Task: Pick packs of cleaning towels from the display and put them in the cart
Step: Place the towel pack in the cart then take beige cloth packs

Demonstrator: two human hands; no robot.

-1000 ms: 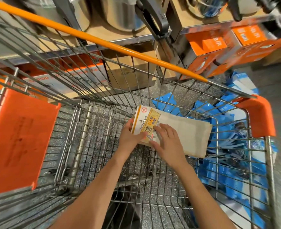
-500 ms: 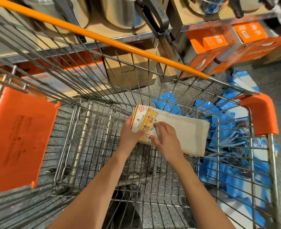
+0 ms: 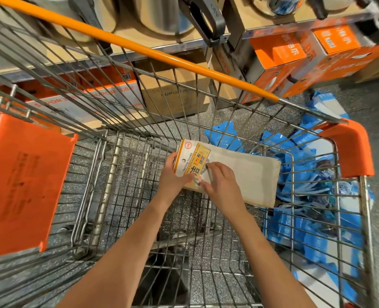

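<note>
Both hands (image 3: 197, 176) grip the towel pack's (image 3: 239, 174) label end above the cart's (image 3: 348, 218) wire floor.

Cart (image 3: 126, 196): bare metal wire, shiny, with a smooth orange plastic handle bar (image 3: 162, 54) along its far rim and matt orange plastic corner guard (image 3: 351, 150). Pack of cleaning towels (image 3: 235, 174) inside the cart: matt cream cloth under a glossy printed paper band. Blue packs (image 3: 306, 196) beyond the cart's right wall: glossy plastic film; floor (image 3: 121, 218) beneath: speckled grey stone.
</note>
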